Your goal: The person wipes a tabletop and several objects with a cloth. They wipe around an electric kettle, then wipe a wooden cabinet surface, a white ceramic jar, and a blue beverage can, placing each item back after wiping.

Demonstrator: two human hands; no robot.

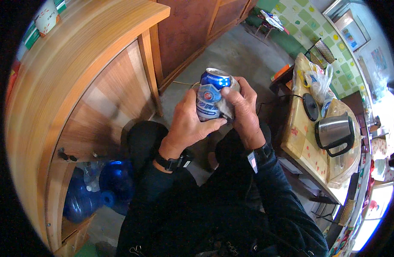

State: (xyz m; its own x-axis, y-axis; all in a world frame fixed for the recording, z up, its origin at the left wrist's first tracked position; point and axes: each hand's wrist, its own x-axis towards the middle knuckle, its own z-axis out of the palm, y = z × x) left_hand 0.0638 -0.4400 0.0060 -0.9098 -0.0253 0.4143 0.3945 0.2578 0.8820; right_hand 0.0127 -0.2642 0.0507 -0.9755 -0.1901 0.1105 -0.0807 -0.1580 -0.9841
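Observation:
A blue and white drink can (208, 96) is held up in front of me, its silver top tilted slightly away. My left hand (190, 122) grips the can from its left side, with the thumb under its lower edge. In my right hand (243, 107) is a grey cloth (227, 107), pressed against the can's right side. The right thumb rests on the upper part of the can. Part of the cloth is hidden by the right fingers, and the far side of the can is out of sight.
To my left stands a wooden cabinet (97, 93) with large blue water bottles (84, 199) in its lower opening. At right, a table (288, 138) carries an electric kettle (335, 131), a black round lid or base (310, 107) and plastic bags (317, 82). A paper cup (47, 17) sits on the cabinet.

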